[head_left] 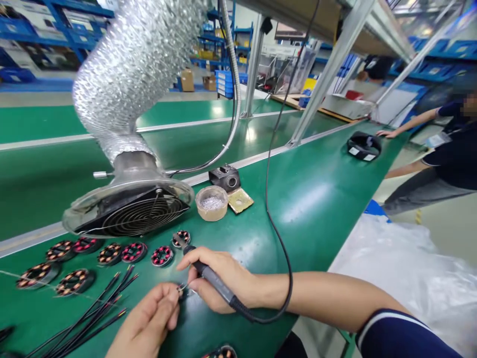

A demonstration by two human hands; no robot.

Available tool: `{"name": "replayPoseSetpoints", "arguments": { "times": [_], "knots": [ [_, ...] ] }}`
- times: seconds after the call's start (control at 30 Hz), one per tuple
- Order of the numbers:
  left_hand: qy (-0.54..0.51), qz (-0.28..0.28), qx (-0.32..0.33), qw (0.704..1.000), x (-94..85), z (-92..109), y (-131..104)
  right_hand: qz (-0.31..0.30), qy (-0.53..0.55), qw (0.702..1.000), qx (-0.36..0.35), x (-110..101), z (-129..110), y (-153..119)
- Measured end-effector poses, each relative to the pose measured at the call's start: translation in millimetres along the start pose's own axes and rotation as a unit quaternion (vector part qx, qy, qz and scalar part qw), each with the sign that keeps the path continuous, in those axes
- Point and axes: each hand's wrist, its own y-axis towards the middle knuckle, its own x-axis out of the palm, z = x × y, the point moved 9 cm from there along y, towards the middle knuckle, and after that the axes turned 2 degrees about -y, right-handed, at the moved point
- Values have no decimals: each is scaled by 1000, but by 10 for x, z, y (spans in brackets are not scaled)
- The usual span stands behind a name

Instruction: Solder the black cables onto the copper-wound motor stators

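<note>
My right hand (223, 278) is closed around a soldering iron (214, 283), its tip slanting up and left over a small motor stator (181, 239) on the green bench. Thumb and fingers of my left hand (152, 313) pinch a small part (181, 291) that is mostly hidden, close to my right fingertips. A thin light wire seems to run between the two hands. Left of them lie several stators with copper or red windings, among them a red-wound one (162, 256). Black cables (100, 303) with bare coloured ends lie by my left hand.
A fume extractor hood (130, 209) on a silver duct (137, 69) hangs over the bench at left. Behind my hands stand a round solder tub (211, 203), a sponge (240, 200) and a black holder (224, 177). The iron's cord (267, 199) hangs at right. A co-worker (443, 144) stands far right.
</note>
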Motion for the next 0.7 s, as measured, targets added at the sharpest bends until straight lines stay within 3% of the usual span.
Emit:
{"name": "replayPoseSetpoints", "arguments": {
  "times": [0.3, 0.47, 0.7],
  "knots": [
    [18, 36, 47, 998, 95, 231, -85, 7, 107, 994, -13, 12, 86, -52],
    [-1, 50, 48, 998, 82, 234, -105, 36, 47, 998, -7, -205, 78, -137],
    [23, 53, 45, 997, 86, 223, -116, 93, 10, 993, -76, -524, -48, -485]
  ]
}}
